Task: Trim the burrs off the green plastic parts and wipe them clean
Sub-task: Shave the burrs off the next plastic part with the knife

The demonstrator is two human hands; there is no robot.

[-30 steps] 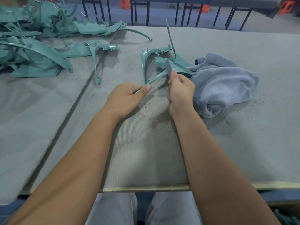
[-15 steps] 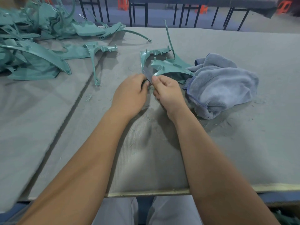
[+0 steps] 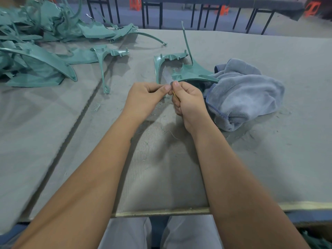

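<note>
Head view: left hand and right hand meet fingertip to fingertip, both curled, pinching a small thin tool just before the green plastic part, which lies on the table against the grey cloth. Risk: blade so near the thumbs could slip and nick skin.

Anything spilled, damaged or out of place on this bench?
Nothing damaged. Thin green shavings lie scattered on the grey mat near both hands, and the blue cloth sits crumpled against the green part.
</note>
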